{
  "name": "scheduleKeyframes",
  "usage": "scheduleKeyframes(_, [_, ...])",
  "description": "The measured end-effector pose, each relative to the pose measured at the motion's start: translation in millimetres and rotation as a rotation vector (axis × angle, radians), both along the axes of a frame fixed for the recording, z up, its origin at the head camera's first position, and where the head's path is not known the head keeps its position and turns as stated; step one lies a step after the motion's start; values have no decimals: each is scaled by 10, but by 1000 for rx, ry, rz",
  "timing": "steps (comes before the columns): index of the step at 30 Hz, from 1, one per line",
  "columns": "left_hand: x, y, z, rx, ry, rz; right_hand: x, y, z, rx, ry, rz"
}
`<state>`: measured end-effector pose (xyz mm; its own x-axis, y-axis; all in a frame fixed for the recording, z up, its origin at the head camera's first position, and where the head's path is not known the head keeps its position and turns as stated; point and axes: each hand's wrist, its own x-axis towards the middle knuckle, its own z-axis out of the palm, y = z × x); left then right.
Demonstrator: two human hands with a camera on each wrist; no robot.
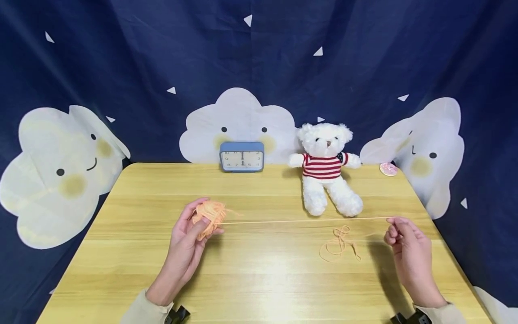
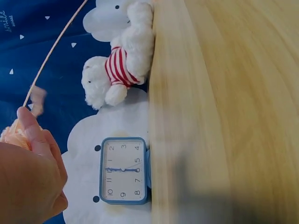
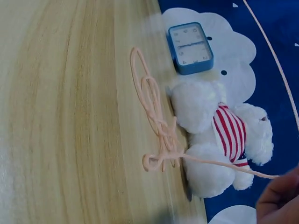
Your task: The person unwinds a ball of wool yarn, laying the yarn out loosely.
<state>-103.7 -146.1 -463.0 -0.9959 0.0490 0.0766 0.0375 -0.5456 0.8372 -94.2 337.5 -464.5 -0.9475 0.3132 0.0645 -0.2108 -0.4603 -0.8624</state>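
My left hand (image 1: 188, 247) grips a ball of peach yarn (image 1: 211, 212), thumb across its front. From the ball a strand of yarn (image 1: 291, 221) runs nearly straight across to my right hand (image 1: 413, 252), which pinches it between thumb and fingertips. Below that strand, a loose tangle of the same yarn (image 1: 340, 243) lies on the table, nearer the right hand. In the right wrist view a second length (image 3: 224, 164) leads from the tangle (image 3: 156, 112) up to the right hand (image 3: 280, 198). In the left wrist view the left hand (image 2: 35, 172) hides most of the ball.
A white teddy bear (image 1: 321, 167) in a striped shirt sits at the back right of the wooden table (image 1: 259, 279). A blue clock (image 1: 242, 157) stands at the back edge. A pink round object (image 1: 388, 169) lies at the far right corner, before a dark blue curtain (image 1: 283, 49).
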Motion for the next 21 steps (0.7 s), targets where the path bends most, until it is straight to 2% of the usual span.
scheduleKeyframes(3, [-10,-6,-15,-58,-8,-2,-15,11,17,-93,35,-58])
scheduleKeyframes(7, [-9,-25,-36,-86,-23,-35,-40,27,34,-154,43,-79])
scheduleKeyframes(11, [3,-55,-35,-27,-23,-119,-71,53,24,-169,36,-87])
scheduleKeyframes(14, [10,-72,-27,-29,-4,-182,-89,70,4,-172,29,-91])
scheduleKeyframes(17, [19,-83,-21,-91,33,-219,-103,83,-14,-167,11,-91])
scheduleKeyframes(21, [32,-99,-10,-185,64,-230,-131,97,-1,-184,1,-100])
